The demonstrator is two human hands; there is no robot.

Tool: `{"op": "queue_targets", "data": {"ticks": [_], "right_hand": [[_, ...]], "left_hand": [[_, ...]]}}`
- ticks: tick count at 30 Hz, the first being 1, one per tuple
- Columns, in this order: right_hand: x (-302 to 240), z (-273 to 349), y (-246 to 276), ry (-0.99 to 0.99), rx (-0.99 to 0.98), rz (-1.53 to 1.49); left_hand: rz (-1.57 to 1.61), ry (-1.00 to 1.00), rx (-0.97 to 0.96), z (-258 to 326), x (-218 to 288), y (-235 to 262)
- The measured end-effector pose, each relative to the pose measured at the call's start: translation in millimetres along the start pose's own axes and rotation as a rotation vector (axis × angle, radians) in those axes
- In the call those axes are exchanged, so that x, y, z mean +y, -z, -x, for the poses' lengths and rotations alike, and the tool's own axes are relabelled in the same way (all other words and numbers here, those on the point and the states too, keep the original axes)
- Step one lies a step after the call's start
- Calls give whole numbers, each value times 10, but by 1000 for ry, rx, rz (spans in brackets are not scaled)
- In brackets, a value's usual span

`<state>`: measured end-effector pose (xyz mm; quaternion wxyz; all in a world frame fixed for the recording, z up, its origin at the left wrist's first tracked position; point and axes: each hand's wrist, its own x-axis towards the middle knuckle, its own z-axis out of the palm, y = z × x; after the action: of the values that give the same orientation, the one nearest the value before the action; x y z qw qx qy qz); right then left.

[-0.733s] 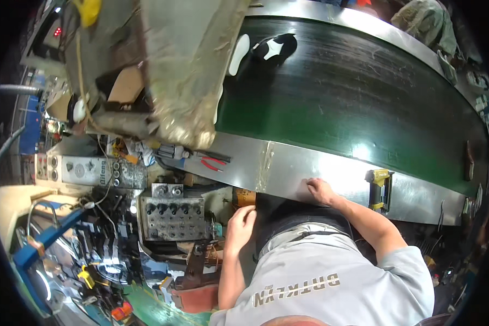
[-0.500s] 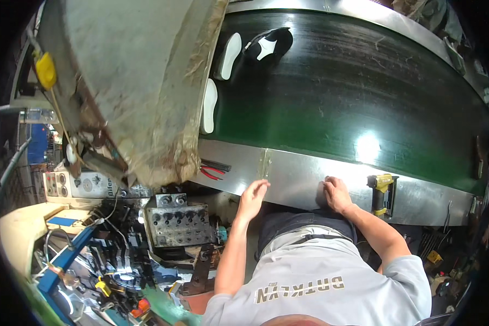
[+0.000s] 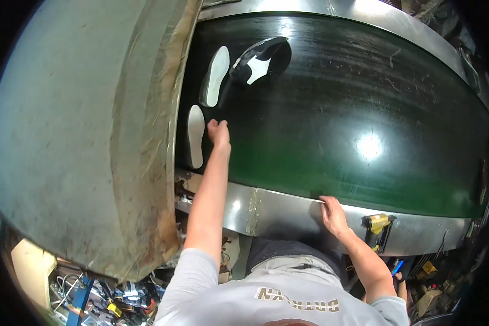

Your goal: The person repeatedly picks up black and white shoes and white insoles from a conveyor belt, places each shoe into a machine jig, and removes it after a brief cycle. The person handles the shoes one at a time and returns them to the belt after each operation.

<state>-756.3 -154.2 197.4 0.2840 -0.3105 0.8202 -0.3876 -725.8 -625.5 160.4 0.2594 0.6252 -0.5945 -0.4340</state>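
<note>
My left hand (image 3: 219, 133) reaches out over the dark green conveyor belt, just right of the nearer white shoe sole (image 3: 196, 136). Its fingers are loosely bent, a little apart at the tips, and hold nothing I can see; a small gap separates them from the sole. Beyond it lies a second white-soled shoe piece (image 3: 217, 76), and to its right a black shoe upper (image 3: 280, 57) with a white patch. My right hand (image 3: 334, 215) rests on the belt's metal edge (image 3: 288, 211), fingers stretched out, holding nothing.
Right of my right hand, a yellow and black staple gun (image 3: 378, 225) sits on the metal edge. A large worn grey cover (image 3: 92, 119) borders the belt on the left. Below it are cluttered tools and cables (image 3: 119, 299). A person's hand (image 3: 400, 276) shows at lower right.
My left hand has moved forward from the metal edge to beside the nearer sole. My right hand stays at the edge. The view has shifted left; the red-handled pliers are out of sight.
</note>
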Motion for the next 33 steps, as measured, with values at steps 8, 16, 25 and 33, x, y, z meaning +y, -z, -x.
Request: {"op": "queue_targets", "data": {"ticks": [8,16,25,33], "right_hand": [[-753,-2416,257,403,33,42],[-1503,-4278,-127,750,216,329],[-796,-3520,-62,518,-378,801],[-508,-1424,410,162,-519,666]], "left_hand": [[-262,-62,250,-1072,257,-219],[-572,95,1,-1245,461,-421],[-446,142,80,-462,204,-722],[-222,126,-469,1122,-103,133]]}}
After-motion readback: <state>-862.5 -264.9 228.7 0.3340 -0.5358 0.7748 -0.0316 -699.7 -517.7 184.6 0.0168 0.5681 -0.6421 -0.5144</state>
